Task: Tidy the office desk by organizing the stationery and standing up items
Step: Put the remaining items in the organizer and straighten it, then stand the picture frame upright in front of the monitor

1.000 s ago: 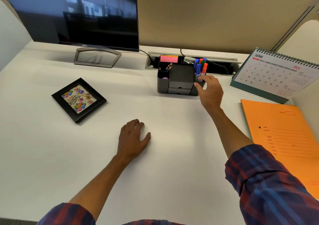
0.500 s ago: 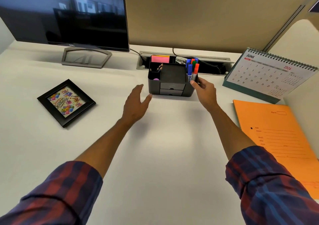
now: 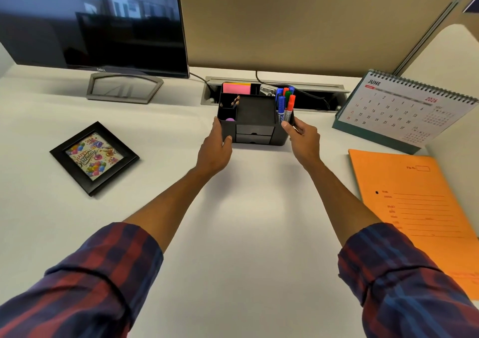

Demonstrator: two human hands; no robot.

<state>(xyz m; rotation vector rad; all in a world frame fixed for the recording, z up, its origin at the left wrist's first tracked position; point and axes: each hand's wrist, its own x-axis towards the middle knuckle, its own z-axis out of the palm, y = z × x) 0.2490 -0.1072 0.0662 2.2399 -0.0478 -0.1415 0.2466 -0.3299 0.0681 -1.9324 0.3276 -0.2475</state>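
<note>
Gripping the black organizer (image 3: 255, 122) from both sides is the step in hand, as seen from the head camera, the only view given. The left hand (image 3: 216, 147) is curled round the organizer's left end with the thumb on its front face, and the right hand (image 3: 303, 138) is clamped on the right end, thumb at the top corner beside the markers (image 3: 285, 106). The organizer is set near the back edge of the desk (image 3: 246, 234), just in front of the cable slot (image 3: 274, 93). Markers are stood upright in its right compartment, pencils (image 3: 235, 102) lean in a left one, and sticky notes (image 3: 236, 88) are held at the back.

Straightening or shifting the organizer seems to be meant (whether it is lifted off the desk cannot be told). An even pull from both hands is called for, so that the markers are not tipped. After that, the picture frame (image 3: 94, 158), lying flat toward the left edge, is probably to be stood up. The calendar (image 3: 399, 109) is already upright near the back right corner, and the orange folder (image 3: 425, 213) is laid along the right edge.
</note>
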